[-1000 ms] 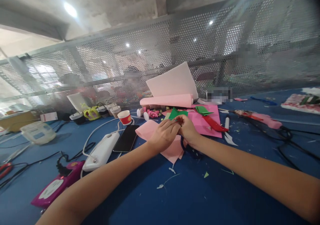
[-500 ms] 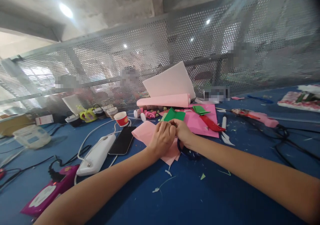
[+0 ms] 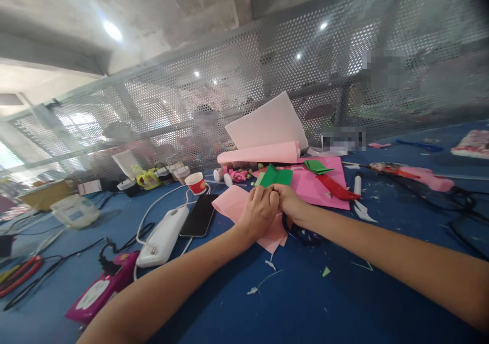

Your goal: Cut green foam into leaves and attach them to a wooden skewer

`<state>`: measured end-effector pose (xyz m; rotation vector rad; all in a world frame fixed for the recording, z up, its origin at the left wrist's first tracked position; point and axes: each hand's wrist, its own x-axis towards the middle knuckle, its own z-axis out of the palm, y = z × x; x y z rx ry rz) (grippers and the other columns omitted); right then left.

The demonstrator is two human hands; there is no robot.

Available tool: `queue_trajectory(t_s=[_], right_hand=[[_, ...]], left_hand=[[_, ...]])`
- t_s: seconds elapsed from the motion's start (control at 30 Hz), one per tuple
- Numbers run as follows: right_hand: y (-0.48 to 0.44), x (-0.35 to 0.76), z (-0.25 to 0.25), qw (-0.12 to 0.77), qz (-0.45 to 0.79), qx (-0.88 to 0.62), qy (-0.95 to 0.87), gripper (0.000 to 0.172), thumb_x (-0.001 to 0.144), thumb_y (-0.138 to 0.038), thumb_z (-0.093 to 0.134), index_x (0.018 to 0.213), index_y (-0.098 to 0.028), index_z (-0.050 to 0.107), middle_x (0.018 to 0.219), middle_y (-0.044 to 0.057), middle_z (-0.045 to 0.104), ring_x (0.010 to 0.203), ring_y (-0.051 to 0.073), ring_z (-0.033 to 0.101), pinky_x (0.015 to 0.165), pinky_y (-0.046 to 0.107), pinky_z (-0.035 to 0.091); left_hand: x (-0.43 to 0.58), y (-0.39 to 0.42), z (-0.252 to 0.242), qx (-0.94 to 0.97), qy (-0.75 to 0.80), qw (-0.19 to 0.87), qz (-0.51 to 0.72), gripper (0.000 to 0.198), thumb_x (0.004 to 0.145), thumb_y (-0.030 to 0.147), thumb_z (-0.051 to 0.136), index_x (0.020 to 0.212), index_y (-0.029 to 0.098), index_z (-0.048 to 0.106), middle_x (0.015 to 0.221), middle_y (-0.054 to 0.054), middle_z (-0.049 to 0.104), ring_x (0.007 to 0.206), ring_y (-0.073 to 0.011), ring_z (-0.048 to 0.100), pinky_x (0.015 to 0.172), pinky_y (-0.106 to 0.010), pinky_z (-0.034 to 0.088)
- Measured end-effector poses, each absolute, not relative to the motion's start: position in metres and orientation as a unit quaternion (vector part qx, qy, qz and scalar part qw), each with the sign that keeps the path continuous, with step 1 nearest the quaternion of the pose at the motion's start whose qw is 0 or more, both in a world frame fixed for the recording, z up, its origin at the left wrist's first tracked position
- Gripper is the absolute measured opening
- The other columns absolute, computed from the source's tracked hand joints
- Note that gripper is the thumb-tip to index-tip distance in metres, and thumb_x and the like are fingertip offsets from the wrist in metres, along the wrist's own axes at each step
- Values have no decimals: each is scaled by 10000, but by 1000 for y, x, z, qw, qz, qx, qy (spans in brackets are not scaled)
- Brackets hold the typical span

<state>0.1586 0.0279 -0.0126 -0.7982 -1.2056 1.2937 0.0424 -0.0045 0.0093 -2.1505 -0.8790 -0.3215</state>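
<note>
My left hand (image 3: 260,209) and my right hand (image 3: 291,201) meet over the table, knuckles close together, fingers curled inward. Both are closed in a pinch; whatever lies between the fingertips is hidden. Light pink paper (image 3: 231,204) sits under and beside my left hand, its lower corner (image 3: 275,239) poking out below. Under my right wrist is a dark blue looped object (image 3: 303,236), partly covered and looking like scissor handles. Just beyond the fingers, a folded green sheet (image 3: 275,175) touches a brighter pink sheet (image 3: 305,194).
A black phone (image 3: 198,216), a white power strip (image 3: 163,236) and a red paper cup (image 3: 196,183) stand left. To the right are a red object (image 3: 336,187) and a pink glue gun (image 3: 420,175) with black cable. A pink paper roll (image 3: 260,153) lies behind. Scraps dot the blue table (image 3: 298,303).
The view has turned slightly left, so everything appears shifted to the right. My hands stay pinched together in the same place over the pink paper.
</note>
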Motion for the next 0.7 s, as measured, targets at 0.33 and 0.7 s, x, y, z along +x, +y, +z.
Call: queue_trajectory(t_s=[0.33, 0.7], right_hand=[[27, 158, -10, 564, 511, -369, -533, 149, 489, -159, 523, 635, -188, 524, 559, -37, 548, 563, 132, 510, 515, 247, 393], [16, 162, -3, 650, 178, -389, -628, 325, 562, -62, 449, 848, -216, 449, 957, 59, 453, 852, 204, 492, 767, 387, 459]], left_hand=[[39, 4, 6, -868, -306, 371, -119, 153, 885, 54, 391, 889, 120, 529, 808, -75, 538, 811, -222, 516, 730, -355, 459], [32, 2, 5, -877, -260, 326, -241, 201, 953, 133, 343, 887, 119, 532, 846, -90, 610, 847, -210, 563, 769, -335, 495]])
